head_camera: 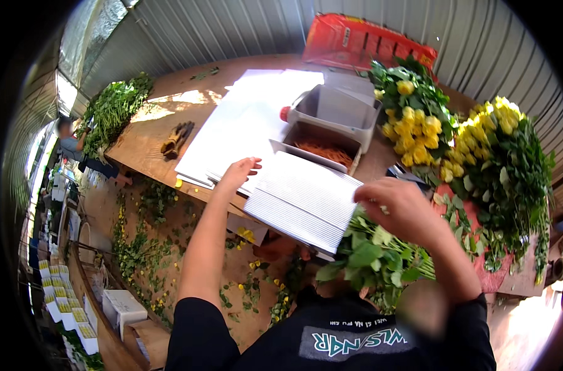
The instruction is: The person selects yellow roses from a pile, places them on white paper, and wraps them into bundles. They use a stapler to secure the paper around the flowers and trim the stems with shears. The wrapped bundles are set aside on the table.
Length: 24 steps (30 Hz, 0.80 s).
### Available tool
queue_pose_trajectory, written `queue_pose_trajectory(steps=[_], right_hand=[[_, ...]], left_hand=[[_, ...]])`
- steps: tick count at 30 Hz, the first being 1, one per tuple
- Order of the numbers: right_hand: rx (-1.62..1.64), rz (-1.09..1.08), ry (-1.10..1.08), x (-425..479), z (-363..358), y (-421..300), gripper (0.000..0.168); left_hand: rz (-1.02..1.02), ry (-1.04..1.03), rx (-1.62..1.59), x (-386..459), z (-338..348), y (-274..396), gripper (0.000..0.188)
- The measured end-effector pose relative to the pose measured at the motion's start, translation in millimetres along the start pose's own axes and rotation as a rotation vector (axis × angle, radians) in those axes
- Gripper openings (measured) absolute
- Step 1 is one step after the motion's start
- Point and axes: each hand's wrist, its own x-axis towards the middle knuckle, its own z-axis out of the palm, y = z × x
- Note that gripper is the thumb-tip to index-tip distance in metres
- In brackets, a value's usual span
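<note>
A white corrugated sheet (304, 199) lies tilted at the table's front edge, before my body. Just off its upper left side, my left hand (241, 174) hovers over a stack of white sheets (244, 120) with its fingers apart and nothing in them. My right hand (392, 206) is at the corrugated sheet's right corner, fingers curled; whether they grip the edge cannot be made out. Beneath that hand, leafy green stems (369, 255) stick out to the right. Beyond the sheet, an open box (288, 132) holds orange rubber bands (325, 152).
A cut plastic jug (369, 125) with a red cap stands behind the box. Yellow roses (416, 134) and another rose pile (499, 153) lie right, near a dark metal tool (409, 178). Brown gloves (175, 140) and cut greenery (119, 111) are left, where another person (72, 143) stands.
</note>
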Motion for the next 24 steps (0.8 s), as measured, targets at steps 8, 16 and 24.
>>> queue_pose_trajectory(steps=[8,16,24], right_hand=[[-0.216,-0.308,-0.059,160,181,-17,0.021],[-0.195,-0.279,0.004,150,121,-34,0.037],[-0.311,-0.429,0.643,0,-55,-165,0.045]], left_hand=[[0.549,0.163,0.053,48,1,-30,0.031],[0.741,0.065,0.224,101,10,-6,0.029],[0.847,0.245,0.3,58,6,43,0.02]])
